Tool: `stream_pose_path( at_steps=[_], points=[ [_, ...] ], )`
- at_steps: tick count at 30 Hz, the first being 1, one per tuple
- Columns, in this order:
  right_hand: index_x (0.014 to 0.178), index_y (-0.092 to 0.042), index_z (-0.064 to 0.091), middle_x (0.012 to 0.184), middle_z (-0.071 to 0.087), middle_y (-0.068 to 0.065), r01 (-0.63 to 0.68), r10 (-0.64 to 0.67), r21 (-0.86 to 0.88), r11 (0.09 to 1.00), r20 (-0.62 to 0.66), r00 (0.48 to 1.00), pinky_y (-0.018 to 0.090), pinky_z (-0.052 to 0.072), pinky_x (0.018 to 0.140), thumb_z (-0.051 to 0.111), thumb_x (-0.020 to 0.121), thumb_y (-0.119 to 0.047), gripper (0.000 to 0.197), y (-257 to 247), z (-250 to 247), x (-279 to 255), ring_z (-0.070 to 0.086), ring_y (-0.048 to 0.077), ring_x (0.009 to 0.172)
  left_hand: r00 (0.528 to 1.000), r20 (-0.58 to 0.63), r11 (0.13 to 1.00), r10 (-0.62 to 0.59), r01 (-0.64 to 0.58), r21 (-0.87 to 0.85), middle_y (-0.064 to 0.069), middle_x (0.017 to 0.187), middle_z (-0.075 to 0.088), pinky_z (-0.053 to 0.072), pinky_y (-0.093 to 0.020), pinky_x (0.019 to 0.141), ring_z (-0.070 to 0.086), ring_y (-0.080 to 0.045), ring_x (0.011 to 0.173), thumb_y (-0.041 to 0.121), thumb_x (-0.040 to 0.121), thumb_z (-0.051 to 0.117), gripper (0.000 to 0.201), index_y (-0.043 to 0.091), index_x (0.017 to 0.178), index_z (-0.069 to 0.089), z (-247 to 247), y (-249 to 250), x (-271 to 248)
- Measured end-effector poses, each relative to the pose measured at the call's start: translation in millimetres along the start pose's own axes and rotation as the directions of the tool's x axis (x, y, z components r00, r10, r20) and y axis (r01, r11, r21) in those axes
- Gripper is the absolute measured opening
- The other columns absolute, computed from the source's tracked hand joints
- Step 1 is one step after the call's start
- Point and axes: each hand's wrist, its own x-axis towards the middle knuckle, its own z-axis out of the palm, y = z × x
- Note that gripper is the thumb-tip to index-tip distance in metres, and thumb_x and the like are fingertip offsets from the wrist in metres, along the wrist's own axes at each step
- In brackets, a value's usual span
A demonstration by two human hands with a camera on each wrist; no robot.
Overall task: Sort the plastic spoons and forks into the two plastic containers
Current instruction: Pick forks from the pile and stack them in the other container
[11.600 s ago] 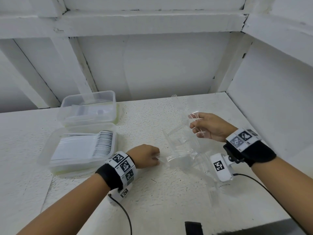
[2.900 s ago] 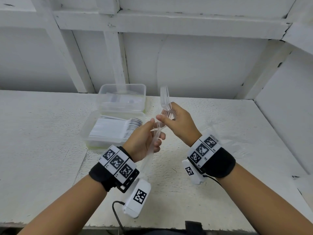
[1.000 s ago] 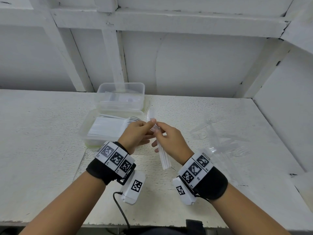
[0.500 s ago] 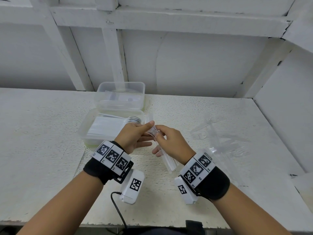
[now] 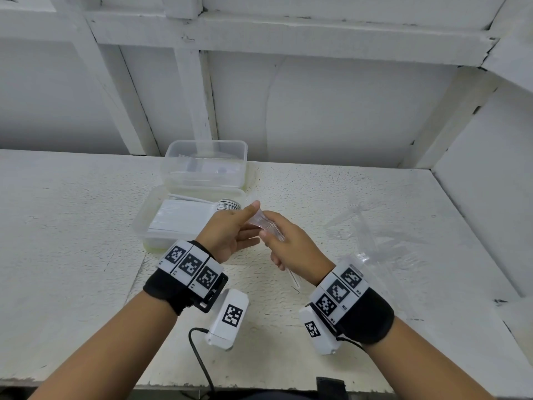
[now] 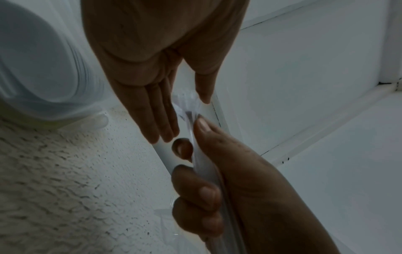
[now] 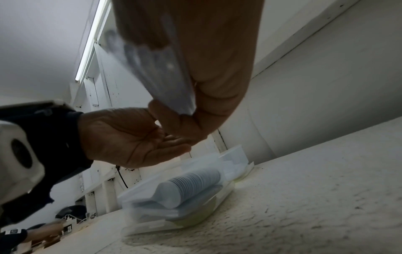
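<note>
Right hand [image 5: 291,249] grips clear fork bundle [image 5: 266,226]; left hand [image 5: 227,232], fingers straight, pinches bundle tip above counter [image 5: 346,197], beside spoon container [image 5: 144,223].

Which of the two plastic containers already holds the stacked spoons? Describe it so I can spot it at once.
Start at the white tabletop and find the two clear rectangular plastic containers left of the hands. The spoon one is the nearer, shallow container, just beyond the left hand. Unlike the farther, deeper clear container touching its back edge, it holds a dense row of nested white spoons.
</note>
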Motion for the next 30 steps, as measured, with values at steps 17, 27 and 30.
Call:
stream_pose_path(
  at_steps=[17,27,30],
  points=[
    [0.143,-0.027,0.033,0.074,0.051,-0.016,0.17,-0.175,-0.111,0.979,-0.037,0.984,0.007,0.038,0.056,0.042,0.099,-0.028,0.045,-4,0,0,0.05,-0.009,0.057,0.98,-0.089,0.921,0.181,-0.2,-0.333,-0.006,0.079,0.072,0.058,-0.024,0.067,0.071,-0.013,0.073,0.024,0.092,0.055,0.018,0.008,0.086,0.057,-14,21,6],
    [0.134,-0.017,0.036,0.102,0.055,-0.01,0.241,-0.248,-0.066,0.968,-0.143,0.958,0.002,0.041,0.063,0.042,0.099,-0.022,0.036,-11,2,19,0.053,-0.014,0.073,0.966,0.033,0.955,0.255,-0.247,-0.162,-0.007,0.088,0.07,0.056,-0.027,0.069,0.067,-0.014,0.079,0.022,0.095,0.049,0.024,0.004,0.096,0.065,13,5,-7],
    [0.128,-0.011,0.035,0.091,0.053,-0.012,0.258,-0.266,-0.068,0.964,-0.145,0.953,0.006,0.039,0.054,0.043,0.099,-0.022,0.032,-10,7,18,0.051,-0.016,0.06,0.964,-0.004,0.949,0.268,-0.264,-0.173,-0.004,0.074,0.068,0.055,-0.023,0.061,0.065,-0.012,0.067,0.018,0.095,0.049,0.021,0.002,0.093,0.064,14,7,-7]
  ],
)
